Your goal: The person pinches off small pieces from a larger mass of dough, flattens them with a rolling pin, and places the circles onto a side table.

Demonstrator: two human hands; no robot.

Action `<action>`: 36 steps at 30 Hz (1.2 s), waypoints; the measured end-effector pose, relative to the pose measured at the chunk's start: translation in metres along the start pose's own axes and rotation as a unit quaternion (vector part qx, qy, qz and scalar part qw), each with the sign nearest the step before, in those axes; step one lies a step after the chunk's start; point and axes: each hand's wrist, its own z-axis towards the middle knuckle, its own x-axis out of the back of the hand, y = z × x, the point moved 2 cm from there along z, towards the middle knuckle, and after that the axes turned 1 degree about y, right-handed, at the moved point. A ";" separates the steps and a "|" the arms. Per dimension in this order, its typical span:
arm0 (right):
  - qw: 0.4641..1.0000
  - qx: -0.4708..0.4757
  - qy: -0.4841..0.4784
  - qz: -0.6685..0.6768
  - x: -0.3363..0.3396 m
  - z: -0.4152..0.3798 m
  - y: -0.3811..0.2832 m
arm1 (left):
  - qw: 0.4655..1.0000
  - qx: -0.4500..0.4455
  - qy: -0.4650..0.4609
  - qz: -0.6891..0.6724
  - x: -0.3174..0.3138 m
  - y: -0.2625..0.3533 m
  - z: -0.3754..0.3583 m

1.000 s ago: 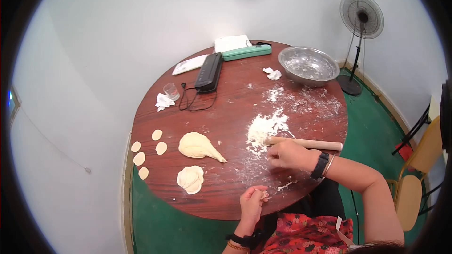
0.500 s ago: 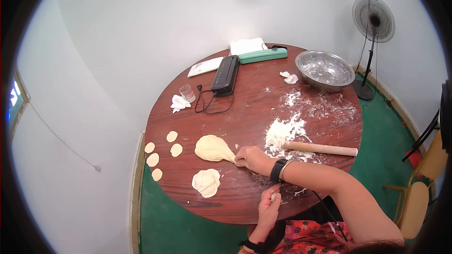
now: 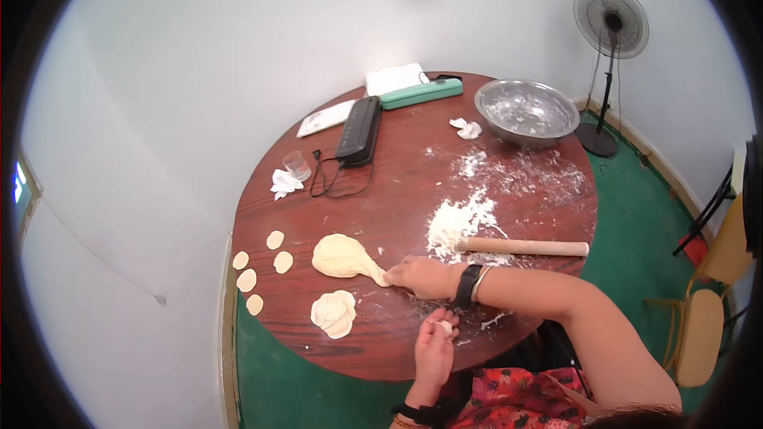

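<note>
My right hand (image 3: 423,276) is closed on the narrow tail of a large smooth dough lump (image 3: 338,256), which lies on the round brown table (image 3: 381,214). Below it, near the front edge, my left hand (image 3: 435,343) is turned up with its fingers curled round a small dough piece (image 3: 447,326). A pile of overlapping flat dough rounds (image 3: 334,314) lies in front of the lump. Several single dough rounds (image 3: 247,280) are spread near the left edge.
Loose flour (image 3: 457,222) and a rolling pin (image 3: 524,247) lie to the right. Farther back are a metal bowl (image 3: 528,111), crumpled tissue (image 3: 467,129), a black device (image 3: 359,131) with a cord, a green case (image 3: 421,93) and a plastic cup (image 3: 296,165).
The view has shifted, so the table's things appear farther left. The dough's neck looks a little longer in my right hand. My left fingers have curled more round the small piece.
</note>
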 end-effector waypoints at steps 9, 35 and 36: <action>0.977 -0.160 0.050 0.129 0.077 -0.130 -0.001 | 0.994 0.013 0.091 0.063 -0.013 0.009 -0.004; 0.926 -0.324 0.155 -0.115 0.112 -0.256 0.052 | 0.907 0.091 0.028 0.411 -0.073 0.017 0.022; 0.925 -0.314 0.170 -0.131 0.112 -0.258 0.052 | 0.897 0.077 0.027 0.435 -0.078 0.016 0.027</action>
